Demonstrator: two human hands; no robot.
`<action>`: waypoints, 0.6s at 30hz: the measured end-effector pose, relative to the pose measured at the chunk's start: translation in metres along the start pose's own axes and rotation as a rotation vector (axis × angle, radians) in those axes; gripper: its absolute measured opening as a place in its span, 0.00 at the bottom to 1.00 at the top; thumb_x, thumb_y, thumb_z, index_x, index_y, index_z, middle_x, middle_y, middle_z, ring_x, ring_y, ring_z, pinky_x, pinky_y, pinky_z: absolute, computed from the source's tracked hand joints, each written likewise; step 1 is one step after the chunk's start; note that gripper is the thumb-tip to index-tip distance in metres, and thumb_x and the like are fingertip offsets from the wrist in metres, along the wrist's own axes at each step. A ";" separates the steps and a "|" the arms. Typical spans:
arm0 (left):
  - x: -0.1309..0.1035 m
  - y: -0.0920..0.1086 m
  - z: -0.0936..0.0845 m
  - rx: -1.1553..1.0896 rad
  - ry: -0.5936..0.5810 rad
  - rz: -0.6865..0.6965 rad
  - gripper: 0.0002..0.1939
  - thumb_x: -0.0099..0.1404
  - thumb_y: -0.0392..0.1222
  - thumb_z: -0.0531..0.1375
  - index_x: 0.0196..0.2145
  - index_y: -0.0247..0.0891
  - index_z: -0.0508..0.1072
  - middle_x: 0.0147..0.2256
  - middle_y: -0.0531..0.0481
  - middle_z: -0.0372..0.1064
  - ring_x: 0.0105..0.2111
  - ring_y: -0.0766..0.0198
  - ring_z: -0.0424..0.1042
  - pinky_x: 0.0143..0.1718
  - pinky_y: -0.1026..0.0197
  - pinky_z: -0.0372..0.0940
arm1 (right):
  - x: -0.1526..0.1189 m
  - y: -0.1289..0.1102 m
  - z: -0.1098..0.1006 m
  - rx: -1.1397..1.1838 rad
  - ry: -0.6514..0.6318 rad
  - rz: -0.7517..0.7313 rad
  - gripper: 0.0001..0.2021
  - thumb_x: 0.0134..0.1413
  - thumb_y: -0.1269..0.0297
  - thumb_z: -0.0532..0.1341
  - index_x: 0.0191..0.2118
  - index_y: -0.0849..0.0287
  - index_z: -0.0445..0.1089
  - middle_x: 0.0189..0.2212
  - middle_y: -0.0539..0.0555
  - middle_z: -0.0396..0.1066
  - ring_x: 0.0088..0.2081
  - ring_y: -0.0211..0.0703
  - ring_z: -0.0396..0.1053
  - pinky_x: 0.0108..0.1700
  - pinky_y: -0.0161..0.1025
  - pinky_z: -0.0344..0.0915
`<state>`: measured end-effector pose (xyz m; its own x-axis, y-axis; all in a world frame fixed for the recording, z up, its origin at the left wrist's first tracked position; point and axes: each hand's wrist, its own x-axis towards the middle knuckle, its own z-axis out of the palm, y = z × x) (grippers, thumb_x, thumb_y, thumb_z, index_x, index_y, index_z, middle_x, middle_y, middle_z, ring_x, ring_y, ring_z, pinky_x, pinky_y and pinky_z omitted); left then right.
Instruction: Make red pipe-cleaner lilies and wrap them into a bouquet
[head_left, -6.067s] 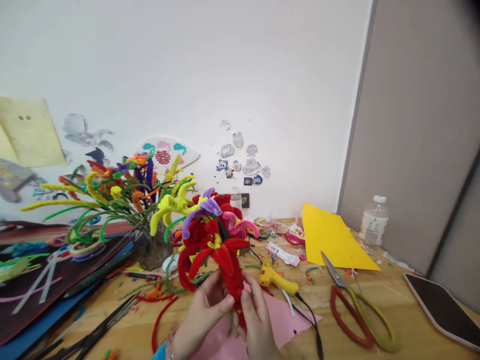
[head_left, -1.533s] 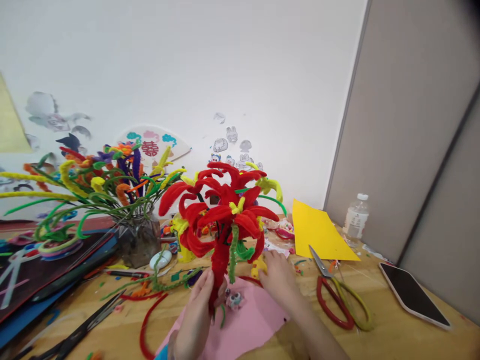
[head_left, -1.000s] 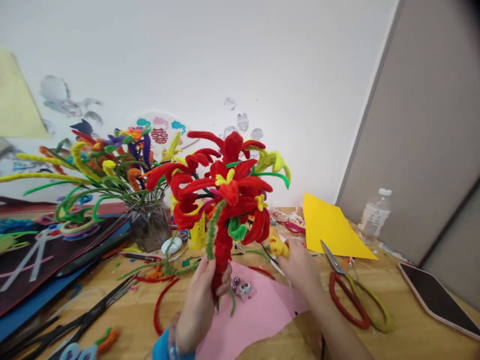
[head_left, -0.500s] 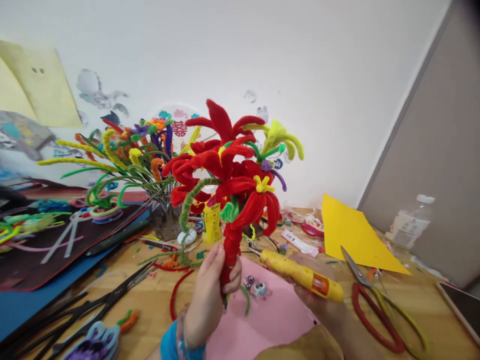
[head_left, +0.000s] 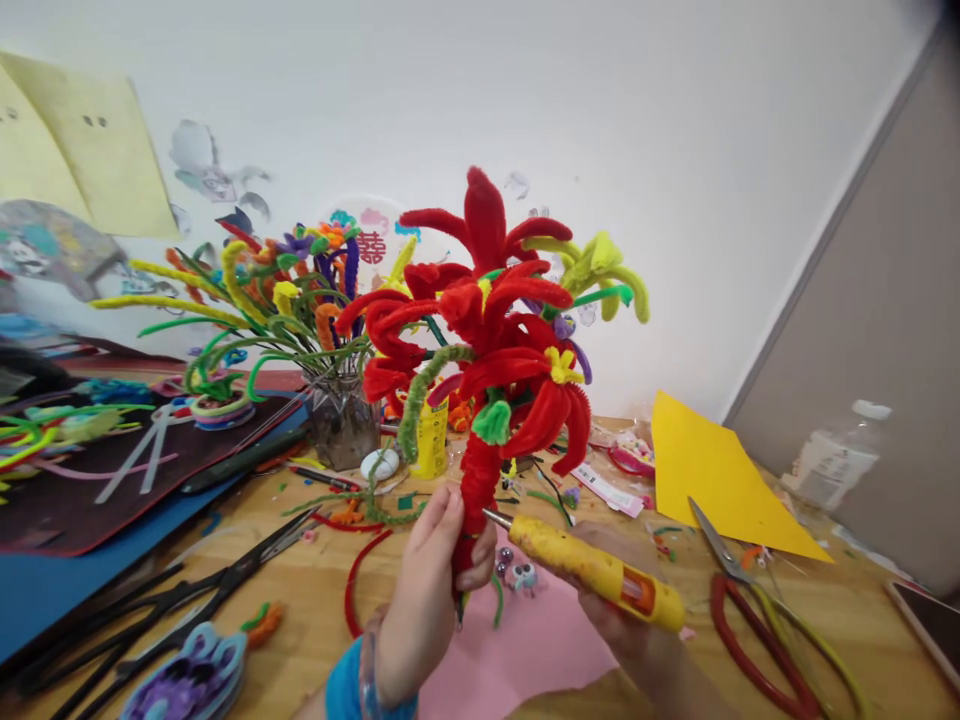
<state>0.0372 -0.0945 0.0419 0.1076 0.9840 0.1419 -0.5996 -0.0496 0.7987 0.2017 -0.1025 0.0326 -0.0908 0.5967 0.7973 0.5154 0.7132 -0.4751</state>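
My left hand [head_left: 431,575] is closed round the red wrapped stem of a pipe-cleaner bouquet [head_left: 480,310], held upright. Its blooms are mostly red, with a yellow one at the right and a green stalk curling down on the left. In my right hand [head_left: 611,590] is a yellow hot glue gun [head_left: 592,565], pointing left. The metal nozzle is at the stem just above my left fingers; whether it touches, I cannot tell. Most of my right fingers are hidden behind the gun. Under both hands lies a pink sheet [head_left: 517,650] with small bead-eyed pieces [head_left: 520,573] on it.
Red-and-yellow-handled scissors [head_left: 757,635] lie at the right, near a yellow sheet [head_left: 727,480] and a plastic bottle [head_left: 836,460]. Black scissors [head_left: 217,595] are at the left. Behind stands a glass vase [head_left: 341,425] of pipe-cleaner flowers. Scraps litter the wooden table.
The glue gun's nozzle has come up close to the stem, where it was a little apart before. The bouquet appears slightly further right, as the view has shifted.
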 end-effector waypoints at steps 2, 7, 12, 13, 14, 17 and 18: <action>0.001 0.000 -0.001 -0.006 0.005 -0.004 0.15 0.58 0.51 0.56 0.26 0.40 0.55 0.15 0.60 0.54 0.13 0.78 0.45 0.15 0.71 0.37 | 0.000 0.001 0.000 0.008 -0.064 -0.051 0.17 0.52 0.49 0.53 0.20 0.53 0.64 0.16 0.49 0.65 0.18 0.40 0.64 0.19 0.36 0.62; 0.003 0.001 -0.005 -0.013 0.015 0.025 0.15 0.58 0.51 0.56 0.26 0.40 0.56 0.15 0.60 0.54 0.12 0.78 0.45 0.14 0.73 0.38 | -0.002 0.003 0.001 -0.114 -0.102 -0.234 0.08 0.52 0.63 0.54 0.24 0.54 0.61 0.16 0.48 0.63 0.17 0.38 0.62 0.18 0.35 0.57; 0.004 0.002 -0.005 0.041 -0.003 0.080 0.15 0.60 0.53 0.54 0.25 0.39 0.57 0.15 0.59 0.54 0.12 0.77 0.46 0.13 0.73 0.41 | -0.008 0.011 0.002 -0.225 -0.090 -0.305 0.04 0.51 0.66 0.54 0.28 0.54 0.60 0.18 0.48 0.64 0.19 0.38 0.63 0.20 0.35 0.57; 0.003 0.002 -0.004 0.044 -0.001 0.082 0.16 0.60 0.53 0.54 0.24 0.39 0.57 0.15 0.59 0.54 0.12 0.77 0.46 0.13 0.73 0.41 | -0.010 0.012 0.002 -0.239 -0.094 -0.310 0.03 0.51 0.66 0.54 0.28 0.55 0.61 0.18 0.48 0.64 0.19 0.39 0.63 0.21 0.35 0.57; 0.003 0.002 -0.004 0.044 0.004 0.082 0.16 0.60 0.53 0.54 0.25 0.39 0.57 0.15 0.59 0.54 0.12 0.77 0.46 0.13 0.73 0.41 | -0.011 0.014 0.003 -0.252 -0.097 -0.312 0.02 0.51 0.66 0.54 0.28 0.55 0.61 0.18 0.49 0.64 0.20 0.39 0.64 0.21 0.35 0.57; 0.002 0.002 -0.003 0.029 0.043 0.078 0.15 0.60 0.51 0.55 0.25 0.40 0.56 0.15 0.60 0.54 0.12 0.78 0.45 0.14 0.73 0.40 | -0.015 0.017 0.003 -0.245 -0.104 -0.308 0.01 0.51 0.66 0.55 0.30 0.56 0.61 0.20 0.51 0.65 0.22 0.40 0.65 0.23 0.36 0.59; 0.002 0.001 -0.003 0.025 0.059 0.079 0.15 0.59 0.51 0.55 0.25 0.40 0.55 0.15 0.60 0.54 0.12 0.78 0.45 0.14 0.73 0.40 | -0.016 0.018 0.004 -0.234 -0.108 -0.304 0.01 0.51 0.66 0.55 0.31 0.57 0.61 0.21 0.51 0.66 0.23 0.40 0.65 0.24 0.36 0.60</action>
<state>0.0345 -0.0920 0.0419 0.0136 0.9851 0.1712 -0.5845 -0.1310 0.8008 0.2091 -0.0979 0.0105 -0.3516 0.4153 0.8390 0.6304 0.7676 -0.1158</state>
